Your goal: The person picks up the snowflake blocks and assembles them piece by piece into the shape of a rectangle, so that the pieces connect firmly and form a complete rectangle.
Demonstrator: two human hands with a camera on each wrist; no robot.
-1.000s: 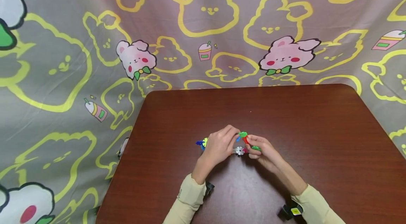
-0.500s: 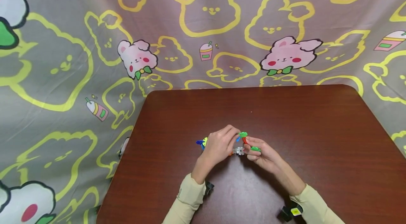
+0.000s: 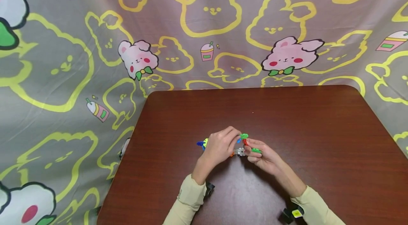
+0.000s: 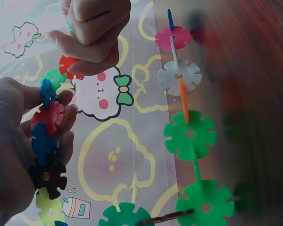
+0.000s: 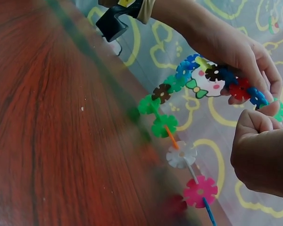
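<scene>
A chain of slotted plastic snowflake discs in many colours curves between the two hands. Its white disc (image 3: pixel 241 151) and upper green disc (image 3: pixel 244 135) show in the head view. My left hand (image 3: pixel 220 146) holds one side of the chain, fingers and thumb about the blue disc (image 4: pixel 48 92) and red disc (image 4: pixel 48 117). The right hand (image 3: pixel 267 154) pinches an orange-red disc (image 4: pixel 68 67) beside the upper green disc. Another green disc (image 3: pixel 256 150) shows against the right fingers. In the right wrist view a pink disc (image 5: pixel 200 191) hangs low on the chain. The right fingertips are partly hidden.
The brown wooden table (image 3: pixel 287 111) lies beneath both hands. Behind it hangs a patterned cloth (image 3: pixel 210 23) with yellow outlines and bunny faces. Black wrist cameras (image 3: pixel 288 214) sit by the sleeves (image 3: pixel 191 196).
The right hand has shifted slightly left and down with the orange-red disc. The left hand stays nearly still on the chain.
</scene>
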